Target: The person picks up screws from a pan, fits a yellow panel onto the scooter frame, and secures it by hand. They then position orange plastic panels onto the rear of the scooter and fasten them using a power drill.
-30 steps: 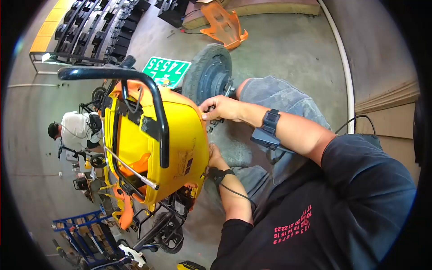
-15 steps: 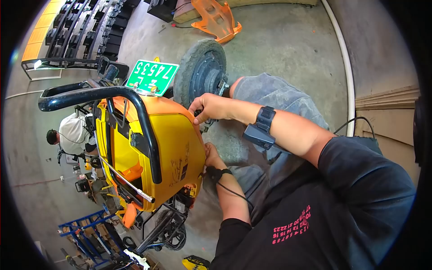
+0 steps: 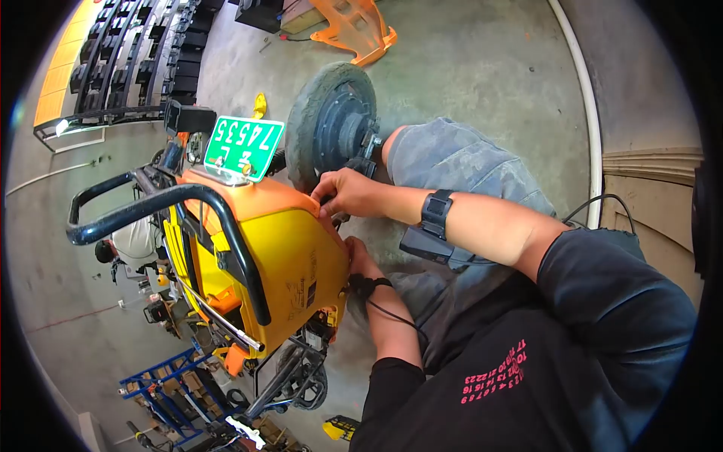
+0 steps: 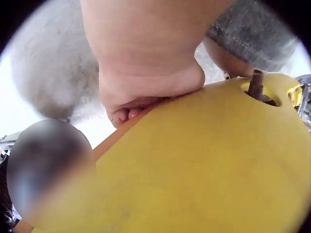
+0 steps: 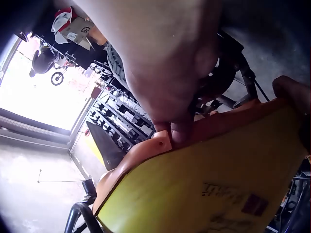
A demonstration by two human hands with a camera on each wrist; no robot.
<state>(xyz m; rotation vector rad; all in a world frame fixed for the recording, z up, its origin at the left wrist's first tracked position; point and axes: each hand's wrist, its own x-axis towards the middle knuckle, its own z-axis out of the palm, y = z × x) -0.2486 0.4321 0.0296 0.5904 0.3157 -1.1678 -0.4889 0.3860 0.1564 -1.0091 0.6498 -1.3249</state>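
Observation:
A yellow panel (image 3: 290, 264) with an orange panel (image 3: 248, 194) along its edge covers the vehicle's body. My right hand (image 3: 350, 194) pinches the orange edge near the wheel; the right wrist view shows its fingertips beside a small hole in the orange panel (image 5: 141, 153). Lower on the same side, my left hand (image 3: 363, 260) grips the edge, its fingertips partly hidden. In the left wrist view the left hand (image 4: 146, 73) has its fingers curled at the orange strip (image 4: 114, 141) bordering the yellow panel (image 4: 194, 160).
A black tubular bar (image 3: 226, 215) loops over the panel, with a green plate (image 3: 245, 147) and a wheel (image 3: 331, 124) behind. A metal rod (image 3: 226, 320) lies along the open side. Orange part (image 3: 354, 30) on the floor; a person (image 3: 135, 245) at far left.
In the head view the black bar and green plate have shifted left and down, and more of the orange panel shows. My right hand has stayed at the edge, slightly lower in view.

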